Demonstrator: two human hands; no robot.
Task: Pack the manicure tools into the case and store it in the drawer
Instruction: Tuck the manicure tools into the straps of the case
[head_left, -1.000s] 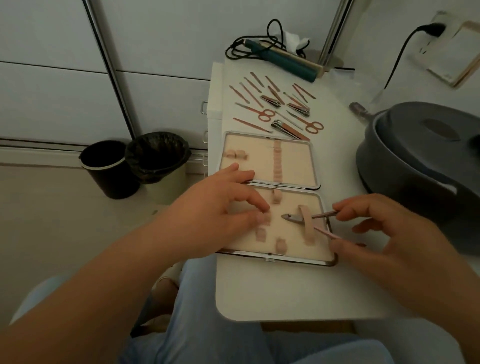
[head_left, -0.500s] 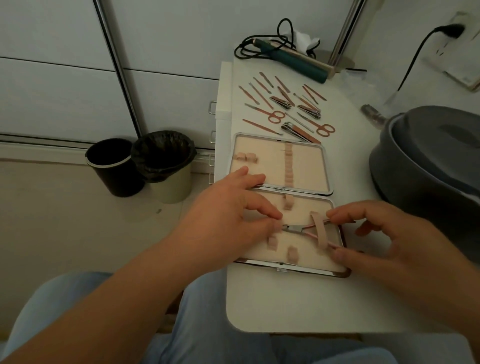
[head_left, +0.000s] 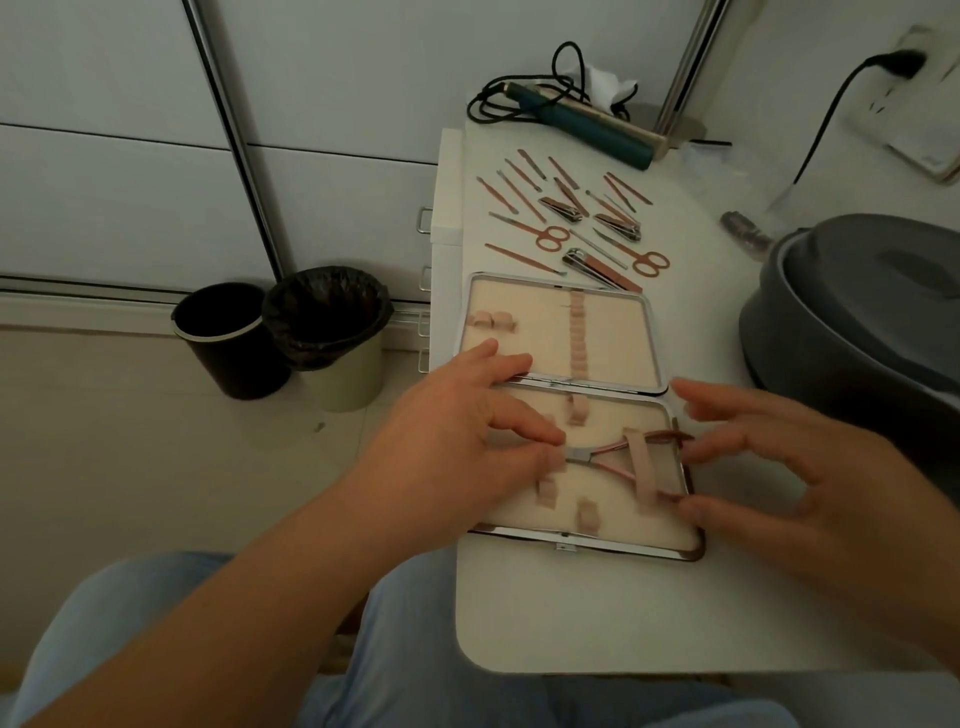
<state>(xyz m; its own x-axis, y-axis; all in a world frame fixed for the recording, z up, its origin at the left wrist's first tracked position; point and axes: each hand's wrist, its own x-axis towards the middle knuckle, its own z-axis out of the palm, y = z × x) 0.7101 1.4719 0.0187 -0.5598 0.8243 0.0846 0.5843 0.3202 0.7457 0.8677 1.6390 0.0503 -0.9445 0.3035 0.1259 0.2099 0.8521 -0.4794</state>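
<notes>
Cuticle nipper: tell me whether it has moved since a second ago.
Yes. The cuticle nipper has slid left, further under the wide strap of the case, handles now at the case's right rim.

Open metal-framed case (head_left: 649, 332) lying flat on white table, beige lining with elastic loops, pink-handled nipper (head_left: 597, 460) in its near half, handles under a wide strap, remaining pink and steel tools (head_left: 571, 218) spread in rows beyond the case
</notes>
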